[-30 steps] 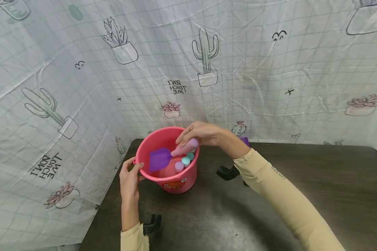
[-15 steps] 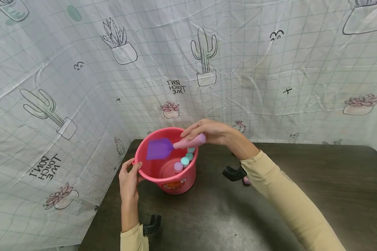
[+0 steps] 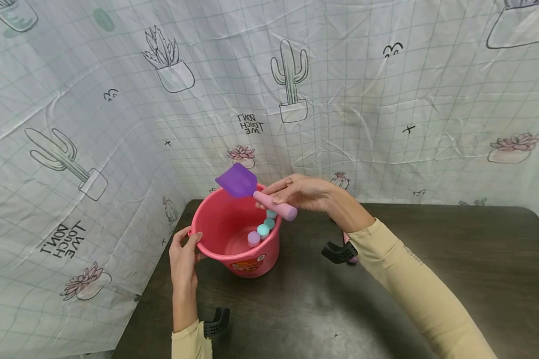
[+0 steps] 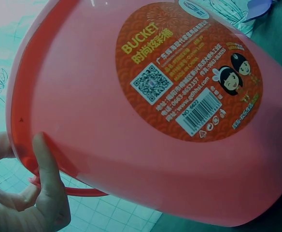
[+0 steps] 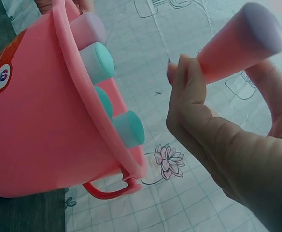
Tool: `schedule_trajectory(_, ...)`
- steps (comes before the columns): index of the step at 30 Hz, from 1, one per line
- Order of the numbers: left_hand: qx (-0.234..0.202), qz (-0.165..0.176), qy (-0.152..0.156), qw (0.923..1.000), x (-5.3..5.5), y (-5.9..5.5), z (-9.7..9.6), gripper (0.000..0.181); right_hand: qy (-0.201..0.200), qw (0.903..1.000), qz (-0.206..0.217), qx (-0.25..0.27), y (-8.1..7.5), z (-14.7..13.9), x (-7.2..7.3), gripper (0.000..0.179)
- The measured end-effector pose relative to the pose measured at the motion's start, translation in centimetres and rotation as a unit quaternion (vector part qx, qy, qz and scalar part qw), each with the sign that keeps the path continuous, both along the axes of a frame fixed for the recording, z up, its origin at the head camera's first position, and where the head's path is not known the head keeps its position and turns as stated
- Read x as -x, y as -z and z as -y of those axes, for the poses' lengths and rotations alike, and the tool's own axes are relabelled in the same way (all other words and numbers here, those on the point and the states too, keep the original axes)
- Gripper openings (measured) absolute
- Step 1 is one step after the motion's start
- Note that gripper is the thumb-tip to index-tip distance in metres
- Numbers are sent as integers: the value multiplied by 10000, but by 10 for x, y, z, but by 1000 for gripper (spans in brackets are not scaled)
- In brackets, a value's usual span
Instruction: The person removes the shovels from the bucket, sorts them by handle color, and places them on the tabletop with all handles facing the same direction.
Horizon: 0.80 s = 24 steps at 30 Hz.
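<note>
My left hand (image 3: 183, 257) grips the rim of the pink bucket (image 3: 251, 267) at its left side, and in the left wrist view the thumb (image 4: 48, 166) lies against the bucket's outer wall. My right hand (image 3: 307, 193) holds a toy shovel by its pink handle (image 3: 276, 205), above the bucket's right rim. The shovel's purple blade (image 3: 238, 180) points up and left, over the far rim. Inside the bucket, several teal and lilac handle ends (image 3: 263, 230) lean along the right wall. The right wrist view shows the teal handle ends (image 5: 97, 63) sticking out past the rim.
Dark wooden table (image 3: 296, 309) beneath the bucket, with a white printed cloth (image 3: 364, 99) hanging behind and at the left. Partly hidden behind the right wrist, a pink and purple item (image 3: 347, 239) lies on the table. The bucket's thin handle (image 5: 105, 192) hangs at its side.
My right hand has lifted the shovel out of the bucket, moving slightly right, and its blade has swung upward. The left hand stays on the rim.
</note>
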<state>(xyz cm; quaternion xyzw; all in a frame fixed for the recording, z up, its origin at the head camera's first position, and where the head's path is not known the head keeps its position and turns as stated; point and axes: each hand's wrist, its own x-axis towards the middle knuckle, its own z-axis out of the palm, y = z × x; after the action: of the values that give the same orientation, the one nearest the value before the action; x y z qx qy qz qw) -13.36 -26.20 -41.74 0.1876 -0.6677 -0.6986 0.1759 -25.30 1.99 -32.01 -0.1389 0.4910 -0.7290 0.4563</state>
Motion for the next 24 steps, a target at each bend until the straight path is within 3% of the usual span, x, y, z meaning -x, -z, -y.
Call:
schedule_trajectory(8,106,29,13,9999,2,-2,-3,37,139,9994,-273,-188,0,-11,-1,51)
schedule_trajectory(16,680,255,-393,9966,6,-3,-6,37,210,9986,-475,-117,-5,-26,-2,51)
schedule_trajectory(21,948,36,-318,9950,10,-6,-7,41,267,9978,-598,-89,-11,-35,-3,51)
schedule_trajectory(24,865,-105,-177,9960,12,-9,-6,46,363,9972,-645,-110,-14,-41,-4,51)
